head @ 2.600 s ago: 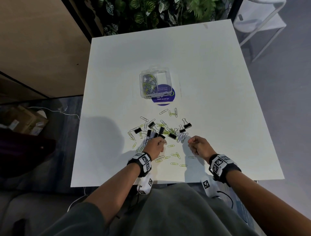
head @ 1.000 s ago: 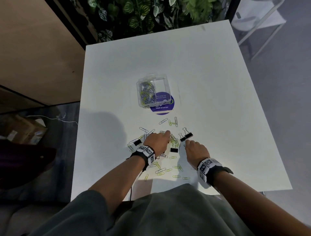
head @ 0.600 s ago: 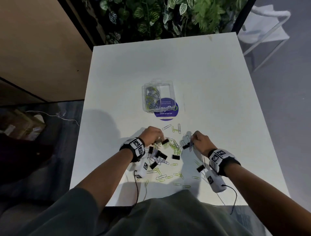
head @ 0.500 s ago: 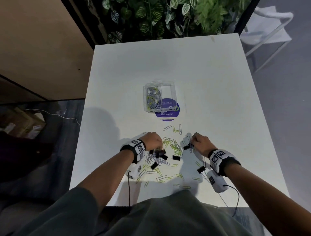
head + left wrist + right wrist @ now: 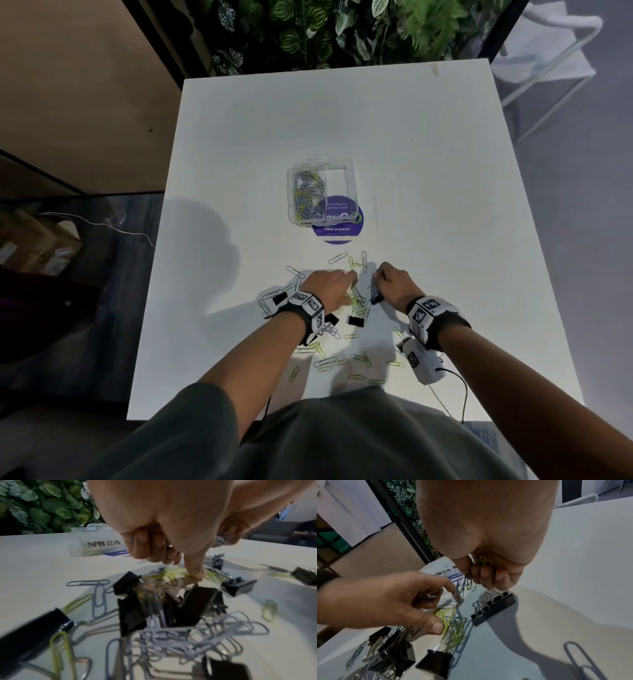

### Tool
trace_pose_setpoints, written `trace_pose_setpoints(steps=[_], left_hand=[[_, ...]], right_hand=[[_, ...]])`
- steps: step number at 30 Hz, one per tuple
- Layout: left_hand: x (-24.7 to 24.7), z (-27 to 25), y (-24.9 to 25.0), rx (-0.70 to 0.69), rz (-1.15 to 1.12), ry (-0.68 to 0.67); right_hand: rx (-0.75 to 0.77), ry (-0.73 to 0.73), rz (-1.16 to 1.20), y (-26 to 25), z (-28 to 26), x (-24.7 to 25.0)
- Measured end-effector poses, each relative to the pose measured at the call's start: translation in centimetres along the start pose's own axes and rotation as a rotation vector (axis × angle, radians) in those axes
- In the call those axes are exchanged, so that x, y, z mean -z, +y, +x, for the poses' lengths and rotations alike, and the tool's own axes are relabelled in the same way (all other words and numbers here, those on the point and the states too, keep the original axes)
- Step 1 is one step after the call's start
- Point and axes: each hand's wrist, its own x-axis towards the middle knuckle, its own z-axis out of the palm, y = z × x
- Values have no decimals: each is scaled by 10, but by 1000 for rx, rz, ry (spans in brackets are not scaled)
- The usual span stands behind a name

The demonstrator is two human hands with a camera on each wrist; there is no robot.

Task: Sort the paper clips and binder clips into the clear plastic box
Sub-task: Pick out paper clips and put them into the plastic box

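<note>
From the head view, our clear plastic box [image 5: 322, 197] sits mid-tabletop [image 5: 428, 178] with paper clips in its left compartment only; most clips and binder clips [image 5: 354, 321] remain scattered near us.

At our left wrist, the left hand [image 5: 171, 524] curls around gathered clips.

At our right wrist, the right hand [image 5: 488, 536] grips paper clips [image 5: 483, 561].

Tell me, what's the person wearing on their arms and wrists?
Each wrist has a black band carrying white blocks printed with black square codes. A small white box with a thin black cable hangs under the right wrist. Dark grey sleeves stop above the elbow.
</note>
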Motion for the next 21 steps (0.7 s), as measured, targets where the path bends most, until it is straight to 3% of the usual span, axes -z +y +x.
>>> trace_pose_setpoints(steps=[9,12,15,21], left_hand=[[-6,-2,7,-129,267,-61],[4,-4,-3,-147,212,-46],[25,-4,-25,-38,-45,81],[84,17,-84,539,-1045,401]], right_hand=[[-43,-4,40,-7,10,11],[-45,-5,82,-17,15,16],[-31,13,157,-30,28,21],[26,44,298,-85,63,30]])
